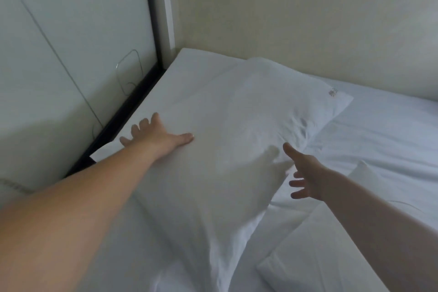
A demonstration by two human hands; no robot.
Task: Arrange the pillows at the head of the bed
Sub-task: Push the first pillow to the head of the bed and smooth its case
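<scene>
My left hand [151,135] lies flat on the big white pillow [237,130], fingers spread and gripping nothing, pressing its left edge toward the headboard [71,42]. That pillow runs from the near left to the far corner by the wall [308,19], along the head of the bed [391,125]. My right hand [305,173] hovers wide open just off the pillow's right side, empty. A second pillow [320,244] sits near right, not yet placed. I judge the risk is pushing too hard: the left edge could slip into the dark gap [123,111] beside the headboard, or the pillow could skew.
</scene>
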